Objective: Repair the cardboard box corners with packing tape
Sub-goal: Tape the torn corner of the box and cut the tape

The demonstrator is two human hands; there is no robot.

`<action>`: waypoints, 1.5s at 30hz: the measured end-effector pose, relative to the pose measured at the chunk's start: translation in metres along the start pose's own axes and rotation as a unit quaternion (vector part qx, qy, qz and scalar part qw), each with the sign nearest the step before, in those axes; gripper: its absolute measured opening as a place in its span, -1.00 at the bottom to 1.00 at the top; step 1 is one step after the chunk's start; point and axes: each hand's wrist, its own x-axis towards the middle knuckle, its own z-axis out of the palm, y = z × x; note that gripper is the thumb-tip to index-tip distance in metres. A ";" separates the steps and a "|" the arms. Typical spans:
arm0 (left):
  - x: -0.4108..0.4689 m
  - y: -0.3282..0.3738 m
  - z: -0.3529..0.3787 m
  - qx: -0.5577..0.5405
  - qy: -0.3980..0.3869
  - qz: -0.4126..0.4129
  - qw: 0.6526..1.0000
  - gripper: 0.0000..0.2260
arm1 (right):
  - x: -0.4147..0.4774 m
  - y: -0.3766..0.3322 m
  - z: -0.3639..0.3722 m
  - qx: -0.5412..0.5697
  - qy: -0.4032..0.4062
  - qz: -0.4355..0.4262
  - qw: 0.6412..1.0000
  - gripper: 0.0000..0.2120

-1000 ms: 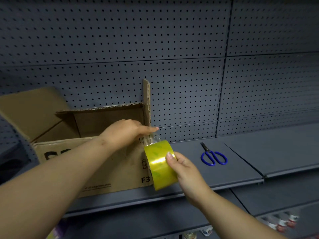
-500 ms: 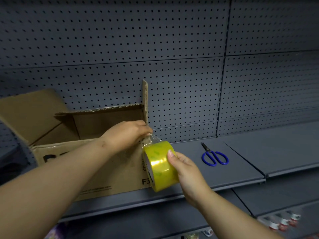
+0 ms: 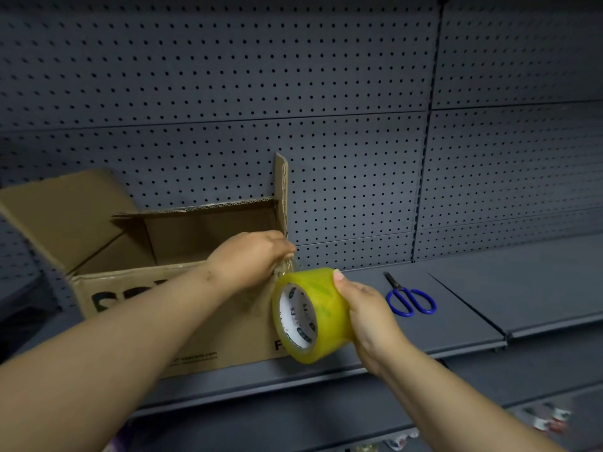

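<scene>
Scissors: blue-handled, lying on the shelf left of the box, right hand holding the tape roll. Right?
No. The head view shows the blue-handled scissors lying on the shelf to the right of the cardboard box, not left. The right hand does hold the tape roll.

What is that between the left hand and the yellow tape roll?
A short, crinkled strip of clear tape, running from the left hand to the tape roll; the head view shows it.

A dark grey shelf [image 3: 456, 321] carries an open cardboard box [image 3: 137, 308] and, well apart, blue-handled scissors [image 3: 411, 300].
</scene>
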 end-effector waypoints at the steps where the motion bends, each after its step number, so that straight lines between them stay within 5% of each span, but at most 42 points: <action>1: 0.000 0.000 0.000 -0.001 0.001 -0.003 1.000 -0.71 | 0.001 0.000 -0.001 -0.007 0.006 0.004 1.000 -0.73; 8: -0.004 -0.003 0.008 -0.033 0.024 -0.025 0.999 -0.70 | -0.002 0.026 -0.003 -0.149 0.022 0.055 0.987 -0.65; 14: -0.007 -0.003 0.014 -0.075 0.042 -0.055 0.995 -0.46 | 0.006 0.022 -0.002 -0.137 0.017 0.097 0.986 -0.70; 19: -0.009 -0.005 0.015 0.017 0.007 -0.012 1.000 -0.29 | 0.010 0.016 -0.001 -0.136 0.004 0.108 0.985 -0.73; 27: -0.003 -0.003 0.009 0.106 -0.045 0.009 0.993 -0.65 | 0.017 0.009 0.001 -0.159 0.009 0.122 0.980 -0.66; 40: -0.016 0.010 0.011 0.090 0.051 -0.065 0.992 -0.68 | 0.015 0.007 0.003 -0.159 0.018 0.136 0.978 -0.63; 45: -0.019 0.011 0.004 0.187 0.112 0.049 0.975 -0.61 | 0.014 0.009 0.003 -0.157 0.019 0.140 0.977 -0.62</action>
